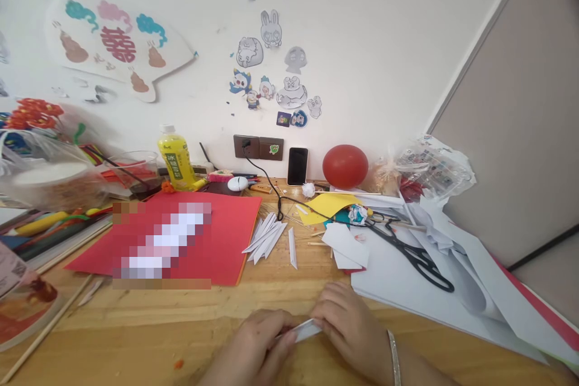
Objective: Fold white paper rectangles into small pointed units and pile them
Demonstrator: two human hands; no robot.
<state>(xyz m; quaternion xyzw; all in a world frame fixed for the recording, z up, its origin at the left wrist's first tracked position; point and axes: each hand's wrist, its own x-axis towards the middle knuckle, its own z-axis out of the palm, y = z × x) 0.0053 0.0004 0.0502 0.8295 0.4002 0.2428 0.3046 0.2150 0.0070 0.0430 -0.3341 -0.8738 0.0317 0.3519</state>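
A small folded strip of white paper [306,330] is pinched between my two hands, low over the front of the wooden table. My left hand [260,341] grips its left end with thumb and fingers closed. On its right end, my right hand [346,329] is closed too, a silvery bracelet at the wrist. The hands cover both ends of the strip. Beyond them lies a pile of folded white paper pieces [266,236], with a single folded piece [292,247] beside it.
Red paper sheets [230,247] lie at left, a yellow-green bottle [177,160] behind them. At right, black-handled scissors [409,250] rest on white paper sheets [389,283]. A phone [298,166] and a red balloon [345,166] stand by the wall; a black cable [265,174] hangs from the socket.
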